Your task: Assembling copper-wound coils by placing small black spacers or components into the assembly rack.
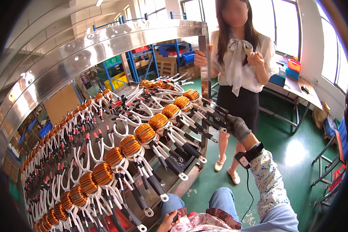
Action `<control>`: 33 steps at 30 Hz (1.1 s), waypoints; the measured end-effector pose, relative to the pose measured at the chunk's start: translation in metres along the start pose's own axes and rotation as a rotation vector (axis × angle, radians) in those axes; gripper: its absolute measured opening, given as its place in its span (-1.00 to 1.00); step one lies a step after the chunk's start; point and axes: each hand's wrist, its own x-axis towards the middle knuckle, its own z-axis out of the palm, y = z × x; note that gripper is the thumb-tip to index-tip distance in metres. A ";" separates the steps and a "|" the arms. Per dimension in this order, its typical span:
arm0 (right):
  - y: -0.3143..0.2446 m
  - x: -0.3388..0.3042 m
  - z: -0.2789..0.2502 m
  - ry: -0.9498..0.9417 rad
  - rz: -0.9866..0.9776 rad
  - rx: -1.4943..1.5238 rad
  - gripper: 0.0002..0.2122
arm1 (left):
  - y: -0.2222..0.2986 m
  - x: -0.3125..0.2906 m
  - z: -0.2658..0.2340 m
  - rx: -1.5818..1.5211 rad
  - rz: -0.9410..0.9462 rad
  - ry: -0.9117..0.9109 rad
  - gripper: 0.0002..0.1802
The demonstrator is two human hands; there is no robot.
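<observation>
My right hand (pixel 239 129), in a grey glove, reaches to the right end of a metal rack. Its fingers close round the black-sleeved cable leads (pixel 219 123) of a coil there, and the fingertips are partly hidden. Copper-wound ring coils (pixel 144 133) with white leads stand in long rows on the rack's shelf. Many leads end in black sleeves and metal ring lugs (pixel 164 197) that overhang the near edge. Low by my lap, my left hand (pixel 168 222) is closed round a small dark thing that I cannot make out.
A person (pixel 239 50) stands beyond the rack's right end, one hand on its metal post (pixel 204 65). A table (pixel 297 91) with bins is behind them. Blue shelving (pixel 137 63) stands at the back, and stools (pixel 330 162) at far right. A black cable (pixel 252 193) hangs from my right wrist.
</observation>
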 end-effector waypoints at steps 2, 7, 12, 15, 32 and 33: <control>0.001 0.001 -0.003 -0.016 0.033 -0.085 -0.80 | -0.003 -0.002 -0.001 -0.009 0.001 -0.004 -0.69; 0.007 0.011 0.000 0.063 -0.067 -0.051 -0.75 | -0.001 -0.004 0.002 -0.041 0.028 -0.021 -0.69; -0.004 -0.007 0.010 -0.070 -0.082 -0.121 -0.77 | -0.006 -0.004 -0.005 -0.072 0.013 -0.026 -0.70; -0.005 -0.006 0.009 -0.072 -0.110 -0.228 -0.81 | -0.004 -0.003 0.000 -0.069 0.018 -0.034 -0.70; -0.002 0.005 -0.002 -0.142 -0.230 -0.317 -0.83 | -0.002 -0.003 0.001 -0.039 0.001 0.026 -0.69; -0.004 -0.001 0.002 -0.102 -0.202 -0.330 -0.82 | -0.003 -0.002 0.000 -0.030 -0.002 0.032 -0.69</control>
